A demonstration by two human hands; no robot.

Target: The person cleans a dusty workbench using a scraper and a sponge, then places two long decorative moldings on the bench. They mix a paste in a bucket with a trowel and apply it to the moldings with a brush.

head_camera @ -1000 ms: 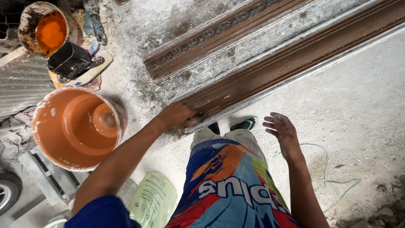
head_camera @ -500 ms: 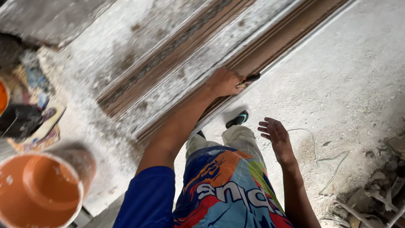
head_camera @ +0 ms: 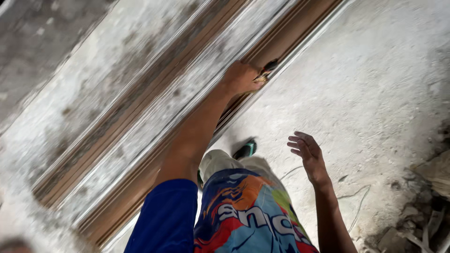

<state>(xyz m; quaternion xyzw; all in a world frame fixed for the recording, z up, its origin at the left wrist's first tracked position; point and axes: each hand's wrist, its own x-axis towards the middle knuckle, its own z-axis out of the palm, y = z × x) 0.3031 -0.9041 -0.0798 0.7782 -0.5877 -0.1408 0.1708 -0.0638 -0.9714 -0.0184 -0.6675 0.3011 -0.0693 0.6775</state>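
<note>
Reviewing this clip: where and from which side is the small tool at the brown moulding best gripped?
By its handle end, from above on the person's side. The left hand already wraps that end, leaving only the dark tip of the tool showing against the brown moulding. The right hand hangs free.

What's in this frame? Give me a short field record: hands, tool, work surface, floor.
left hand: stretched forward, closed on a small brush, pressed to the brown moulded strip
right hand: open, fingers spread, holding nothing, over the floor
work surface: long grooved moulding, brown bands between pale dusty ones, running diagonally
floor: pale, dusty concrete; rubble at lower right
image: motion-blurred
</note>
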